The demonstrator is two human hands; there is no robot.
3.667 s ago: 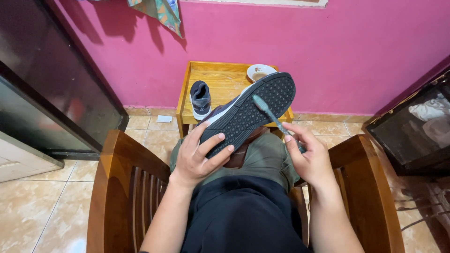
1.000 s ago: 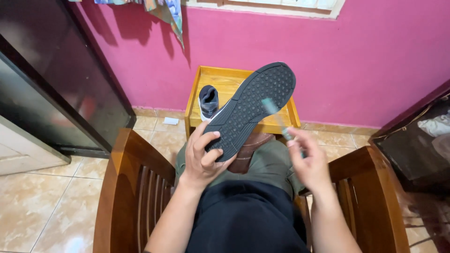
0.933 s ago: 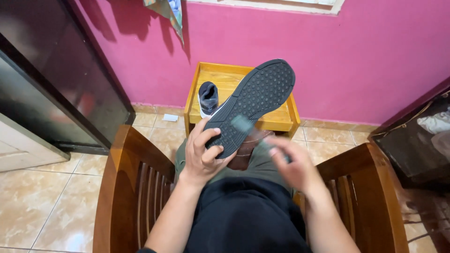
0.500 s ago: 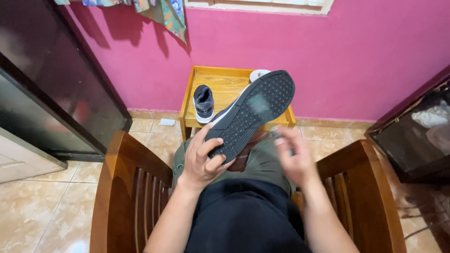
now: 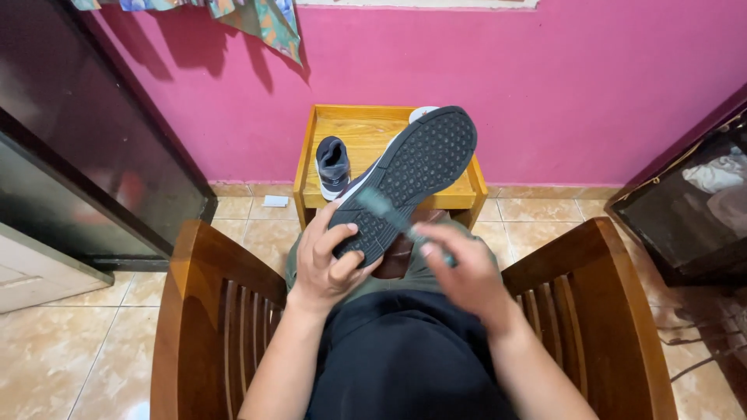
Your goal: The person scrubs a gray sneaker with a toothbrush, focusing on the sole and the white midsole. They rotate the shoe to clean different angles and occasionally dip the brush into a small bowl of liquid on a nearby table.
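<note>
I sit in a wooden armchair (image 5: pixel 194 311) and look down at my lap. My left hand (image 5: pixel 331 257) grips the heel end of a dark shoe (image 5: pixel 416 167), turned so its black dotted sole faces me. My right hand (image 5: pixel 463 272), blurred by motion, holds a teal toothbrush (image 5: pixel 381 210) whose head lies against the lower part of the sole. The matching second shoe (image 5: pixel 333 165) stands upright on the small yellow wooden table (image 5: pixel 366 132) in front of my knees.
A pink wall (image 5: pixel 545 85) closes the space behind the table. A dark cabinet (image 5: pixel 70 155) stands at left and a dark glass-fronted unit (image 5: pixel 692 202) at right. A white bowl rim (image 5: pixel 424 113) peeks from behind the shoe. The floor is tan tile (image 5: pixel 78 350).
My right hand has swept the toothbrush from the toe end of the sole down toward the heel. The left hand keeps its grip on the shoe.
</note>
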